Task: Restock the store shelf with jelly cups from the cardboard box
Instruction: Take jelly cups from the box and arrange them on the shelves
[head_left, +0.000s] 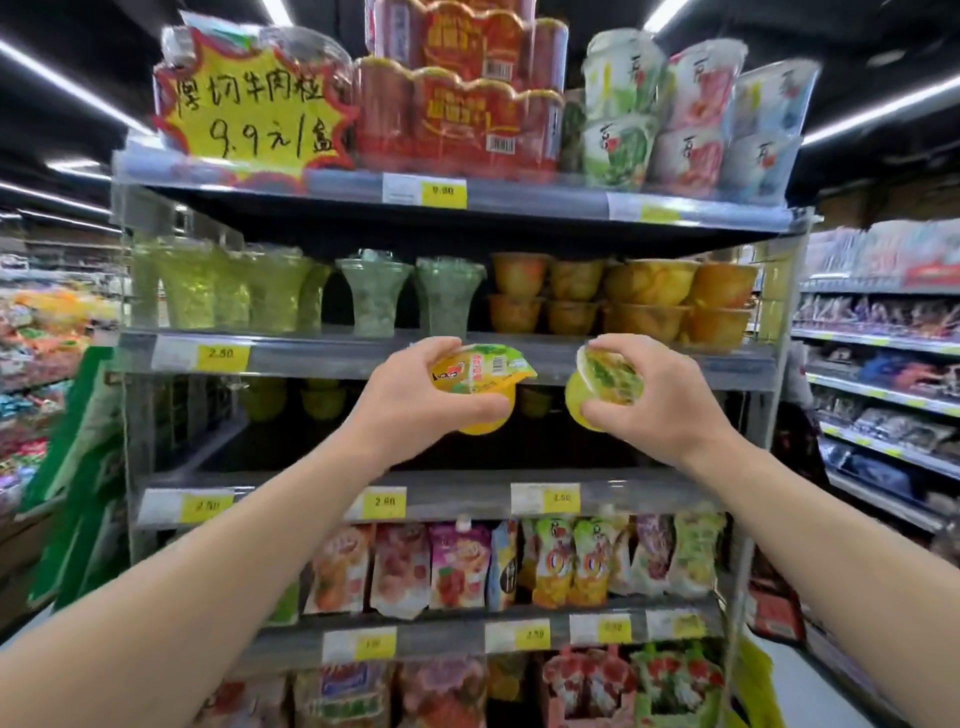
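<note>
I'm facing the store shelf (363, 358). My left hand (415, 395) grips a yellow jelly cup (480, 382) from its left side, before the shelf's third tier. My right hand (660, 400) pinches a second jelly cup (602, 384), lid tilted toward me.

Bright store light comes from ceiling tubes (62, 78), which streak white against a dark ceiling. The wide lens bends the shelf (447, 358) uprights outward. Side aisles smear (motion blur, mostly), and the third shelf's recess sits in shadow.
</note>
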